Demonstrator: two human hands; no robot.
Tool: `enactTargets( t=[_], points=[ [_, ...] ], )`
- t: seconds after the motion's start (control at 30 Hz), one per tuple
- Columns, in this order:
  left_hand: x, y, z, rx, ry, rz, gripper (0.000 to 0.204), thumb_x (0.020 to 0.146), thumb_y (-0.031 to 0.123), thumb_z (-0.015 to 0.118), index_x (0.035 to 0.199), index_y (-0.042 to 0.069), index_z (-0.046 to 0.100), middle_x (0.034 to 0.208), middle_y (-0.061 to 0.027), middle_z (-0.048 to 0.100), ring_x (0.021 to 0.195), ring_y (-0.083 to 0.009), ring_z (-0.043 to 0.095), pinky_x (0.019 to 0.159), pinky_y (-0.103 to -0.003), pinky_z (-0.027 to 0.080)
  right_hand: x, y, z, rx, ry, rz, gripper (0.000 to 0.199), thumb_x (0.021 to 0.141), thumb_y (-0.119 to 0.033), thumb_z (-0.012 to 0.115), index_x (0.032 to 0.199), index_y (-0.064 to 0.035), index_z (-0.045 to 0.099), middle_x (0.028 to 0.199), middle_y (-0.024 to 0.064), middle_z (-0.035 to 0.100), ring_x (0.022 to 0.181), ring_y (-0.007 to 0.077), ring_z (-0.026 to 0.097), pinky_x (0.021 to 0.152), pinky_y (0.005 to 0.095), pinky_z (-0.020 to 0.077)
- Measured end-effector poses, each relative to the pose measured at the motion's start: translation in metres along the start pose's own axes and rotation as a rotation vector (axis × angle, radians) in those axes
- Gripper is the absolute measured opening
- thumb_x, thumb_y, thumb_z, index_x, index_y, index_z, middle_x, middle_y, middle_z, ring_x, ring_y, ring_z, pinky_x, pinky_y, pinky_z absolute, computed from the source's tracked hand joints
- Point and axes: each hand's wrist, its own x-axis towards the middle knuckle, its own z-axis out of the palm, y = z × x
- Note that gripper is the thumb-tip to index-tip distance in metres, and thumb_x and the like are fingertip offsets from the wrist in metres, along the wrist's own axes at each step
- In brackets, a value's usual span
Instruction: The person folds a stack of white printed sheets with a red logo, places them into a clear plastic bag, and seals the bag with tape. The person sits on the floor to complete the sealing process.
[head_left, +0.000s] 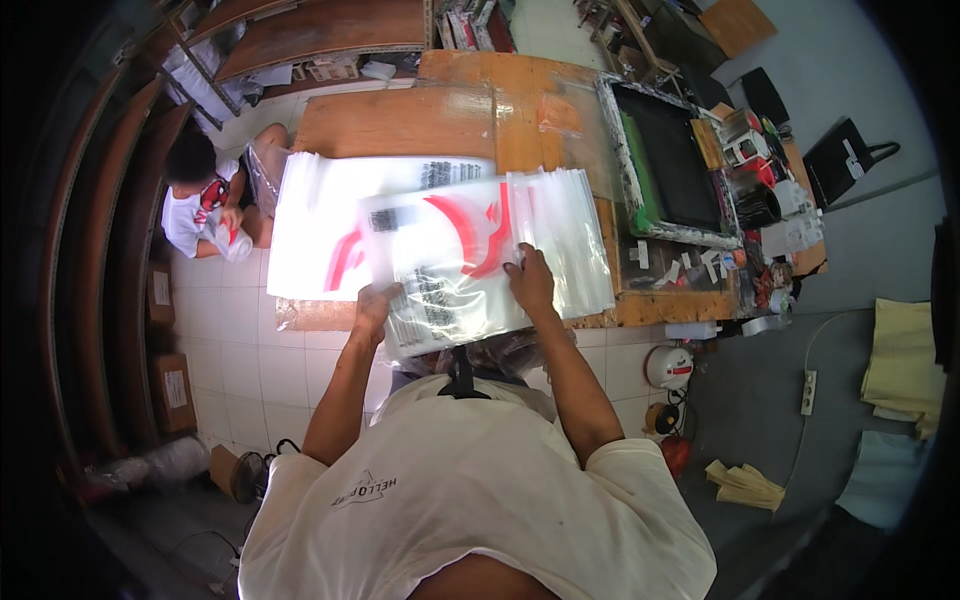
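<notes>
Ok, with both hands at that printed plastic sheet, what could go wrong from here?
The glossy plastic sheet might slip or crease between the left hand and right hand, since it looks thin and flexible.
Its lower edge reaches past the near edge of the table, so it could sag or fold there.
The right hand is close to the clear sheets at right and might drag them askew.

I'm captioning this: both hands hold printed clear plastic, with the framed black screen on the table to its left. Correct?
Not left: the head view shows the framed black screen on the table to the right of the printed plastic, held by left hand and right hand.
</notes>
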Motion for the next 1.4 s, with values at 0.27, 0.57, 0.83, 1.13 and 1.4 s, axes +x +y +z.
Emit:
enactTargets(
  t=[0.27, 0.57, 0.83, 1.13, 1.4],
  points=[
    [-0.004, 0.005, 0.002, 0.015, -0.036, -0.002, 0.030, 0.087, 0.013, 0.066, 0.111, -0.005, 0.064, 0.097, -0.0093, 0.066, 0.090, -0.0191, 0.060, 0.083, -0.035, 0.047, 0.024, 0.024, -0.034, -0.446, 0.072, 0.009, 0.038, 0.080, -0.008, 0.060, 0.116, 0.0018, 0.055, 0.087, 0.0223, 0.066, 0.079, 0.0391, 0.068, 0.071, 0.0481, 0.0539],
    [0.004, -0.003, -0.003, 0.029, -0.028, -0.020, 0.032, 0.087, 0.014, 0.067, 0.112, -0.005, 0.064, 0.101, -0.0099, 0.066, 0.093, -0.0197, 0.060, 0.085, -0.034, 0.047, 0.008, -0.011, -0.058, -0.790, 0.117, -0.120, 0.071, 0.079, -0.024, 0.070, 0.141, -0.0080, 0.041, 0.147, 0.0253, 0.033, 0.137, 0.0393, 0.032, 0.101, 0.0570, 0.0361],
    [-0.007, 0.012, 0.001, 0.004, -0.023, -0.041, 0.034, 0.085, 0.012, 0.070, 0.114, -0.004, 0.063, 0.103, -0.0113, 0.066, 0.090, -0.0207, 0.062, 0.085, -0.034, 0.048, 0.037, 0.007, -0.073, -0.533, 0.075, 0.370, 0.119, 0.065, -0.031, 0.076, 0.156, -0.0124, 0.002, 0.157, 0.0266, 0.016, 0.145, 0.0446, 0.015, 0.110, 0.0679, 0.0187],
    [-0.018, 0.034, 0.010, -0.099, -0.018, -0.153, 0.040, 0.086, 0.013, 0.071, 0.120, -0.006, 0.060, 0.106, -0.0125, 0.066, 0.096, -0.0209, 0.061, 0.089, -0.035, 0.048, 0.074, 0.073, -0.081, -0.092, -0.298, 0.534, 0.113, 0.055, -0.041, 0.088, 0.141, 0.0073, 0.033, 0.143, 0.0282, 0.042, 0.133, 0.0412, 0.042, 0.108, 0.0441, 0.0395],
    [-0.017, 0.020, 0.021, 0.123, 0.068, 0.053, 0.037, 0.088, 0.016, 0.069, 0.118, -0.004, 0.062, 0.105, -0.0115, 0.067, 0.089, -0.0194, 0.063, 0.081, -0.033, 0.051, 0.075, 0.063, -0.091, -0.083, -0.128, 0.419, 0.106, 0.058, -0.038, 0.090, 0.138, 0.0090, 0.040, 0.134, 0.0249, 0.054, 0.121, 0.0333, 0.056, 0.100, 0.0371, 0.0465]
  ],
)
